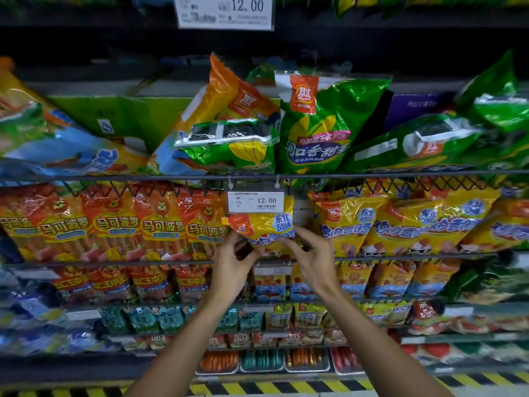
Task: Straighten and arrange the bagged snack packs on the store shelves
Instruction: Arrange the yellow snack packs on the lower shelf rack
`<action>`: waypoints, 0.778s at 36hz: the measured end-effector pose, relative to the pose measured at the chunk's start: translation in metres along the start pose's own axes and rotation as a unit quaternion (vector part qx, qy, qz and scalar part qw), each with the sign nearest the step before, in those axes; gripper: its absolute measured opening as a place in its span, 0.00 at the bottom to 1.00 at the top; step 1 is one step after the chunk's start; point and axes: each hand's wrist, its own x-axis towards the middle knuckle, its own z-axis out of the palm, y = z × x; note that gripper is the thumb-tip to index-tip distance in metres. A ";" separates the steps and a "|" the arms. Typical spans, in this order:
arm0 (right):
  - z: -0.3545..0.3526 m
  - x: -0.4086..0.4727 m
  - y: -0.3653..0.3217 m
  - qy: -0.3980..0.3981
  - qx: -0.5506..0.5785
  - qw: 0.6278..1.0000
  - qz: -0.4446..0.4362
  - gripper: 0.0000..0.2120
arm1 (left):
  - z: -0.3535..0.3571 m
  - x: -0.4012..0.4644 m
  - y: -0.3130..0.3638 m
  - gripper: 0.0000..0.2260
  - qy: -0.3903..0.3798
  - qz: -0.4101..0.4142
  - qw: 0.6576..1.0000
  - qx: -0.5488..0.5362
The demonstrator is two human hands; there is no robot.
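Observation:
A yellow snack bag (267,224) with blue lettering stands at the middle of the second shelf, just below a 12.00 price tag (255,201). My left hand (233,259) pinches its lower left corner and my right hand (310,253) grips its lower right edge. More yellow bags (400,224) of the same kind lean in a row to the right. Red-orange sausage packs (163,222) stand in a row to the left. On the shelf above, green corn-print bags (317,124) and an orange bag (234,93) lie tilted and piled.
Wire shelf rails (114,177) run across the front of each shelf. Lower shelves hold smaller orange, teal and yellow packs (269,285). Trays of sausages (262,359) sit at the bottom. A yellow-black hazard strip (257,386) marks the floor edge.

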 end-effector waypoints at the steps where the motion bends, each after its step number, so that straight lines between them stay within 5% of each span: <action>1: -0.004 -0.002 0.004 0.007 0.010 1.000 0.018 0.11 | 0.004 0.000 0.001 0.15 -0.002 0.001 1.000 -0.003; 3: -0.011 -0.005 0.012 0.028 0.020 0.998 0.054 0.07 | 0.012 0.000 0.006 0.13 -0.007 0.001 1.000 -0.001; 6: -0.020 -0.007 0.021 0.072 0.008 0.993 0.089 0.22 | 0.028 0.003 0.012 0.22 -0.009 -0.002 1.000 -0.013; 8: -0.025 -0.010 0.020 0.086 -0.016 0.992 0.089 0.21 | 0.036 0.007 0.012 0.23 -0.025 -0.013 1.000 -0.011; 13: -0.019 -0.015 0.024 0.077 -0.087 0.989 0.092 0.09 | 0.040 0.016 -0.002 0.16 -0.067 -0.061 0.996 0.015; 15: -0.013 -0.021 0.025 0.098 -0.083 0.986 0.109 0.17 | 0.037 0.016 -0.001 0.05 -0.063 -0.060 0.996 0.023; 20: -0.011 -0.028 0.018 0.140 -0.052 0.980 0.134 0.22 | 0.037 0.009 0.008 0.08 -0.037 -0.041 0.998 0.013; 28: -0.015 -0.019 0.014 0.140 -0.042 0.982 0.117 0.16 | 0.044 0.010 0.004 0.15 0.007 -0.028 0.999 -0.018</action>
